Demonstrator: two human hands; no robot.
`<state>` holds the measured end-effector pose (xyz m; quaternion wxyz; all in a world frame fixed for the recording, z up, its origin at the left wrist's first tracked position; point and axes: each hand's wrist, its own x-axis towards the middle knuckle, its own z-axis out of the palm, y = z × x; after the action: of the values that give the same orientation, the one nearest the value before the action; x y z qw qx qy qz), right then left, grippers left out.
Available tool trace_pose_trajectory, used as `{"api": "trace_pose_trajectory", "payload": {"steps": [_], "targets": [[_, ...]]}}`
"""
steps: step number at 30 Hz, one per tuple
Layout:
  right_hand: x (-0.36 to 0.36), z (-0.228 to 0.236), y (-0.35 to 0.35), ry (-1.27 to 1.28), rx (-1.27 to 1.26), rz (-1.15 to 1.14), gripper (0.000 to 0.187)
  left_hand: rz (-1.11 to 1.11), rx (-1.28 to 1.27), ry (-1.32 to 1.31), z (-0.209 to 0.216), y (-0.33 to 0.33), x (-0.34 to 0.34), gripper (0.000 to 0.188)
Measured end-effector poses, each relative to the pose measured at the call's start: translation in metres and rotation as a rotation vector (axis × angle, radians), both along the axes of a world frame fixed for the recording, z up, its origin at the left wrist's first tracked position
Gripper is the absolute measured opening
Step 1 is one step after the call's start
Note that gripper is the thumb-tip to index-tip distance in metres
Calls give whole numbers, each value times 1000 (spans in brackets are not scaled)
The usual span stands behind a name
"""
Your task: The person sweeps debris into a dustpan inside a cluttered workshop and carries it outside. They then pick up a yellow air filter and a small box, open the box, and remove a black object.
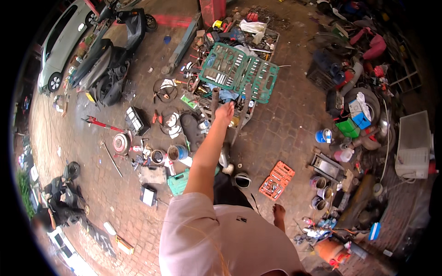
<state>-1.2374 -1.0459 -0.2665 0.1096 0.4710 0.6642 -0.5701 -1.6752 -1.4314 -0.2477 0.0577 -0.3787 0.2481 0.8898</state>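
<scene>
Reaching out ahead of you, your left hand (224, 113) stretches toward the open green socket case (239, 72), which lies on the brick paving (285, 129) among scattered tools. Your hand sits just short of the case's near edge, beside a dark upright pipe (214, 99); the fingers look curled, possibly around something, but you cannot tell from this far. Your arm is nearly straight, raised from the shoulder. Your right hand is out of sight.

Close around you lie a small green box (178, 182), paint tins (177, 152), a black bucket (242, 180) and an orange bit case (276, 180). A black scooter (108, 60) stands well off to your left, a white car (62, 41) beyond it. Clutter crowds your right side, so bare paving shows mainly between the socket case and the orange bit case.
</scene>
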Motion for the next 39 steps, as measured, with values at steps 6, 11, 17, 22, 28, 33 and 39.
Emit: {"api": "trace_pose_trajectory", "payload": {"steps": [6,11,17,22,28,33,39], "targets": [[19,25,40,-146,74,40,23,50,-105,213,42,23,-79,48],[-2,-1,81,-198,3,248,21,-58,-503,206,-13,18,-11,17],[-87,-41,105,-163,-171,655,21,-438,-1163,-333,-87,2,258,38],[-221,-45,90,-277,-123,763,18,-137,-864,-1031,-80,-27,524,51],[-347,-75,54,-215,-31,1113,12,559,-1004,-1516,0,69,712,37],[-332,-29,-50,-117,-106,1121,10,757,-611,-1584,-29,205,738,33],[-224,-27,-110,-127,-47,1435,17,1110,-41,-1209,-48,275,766,35]]}}
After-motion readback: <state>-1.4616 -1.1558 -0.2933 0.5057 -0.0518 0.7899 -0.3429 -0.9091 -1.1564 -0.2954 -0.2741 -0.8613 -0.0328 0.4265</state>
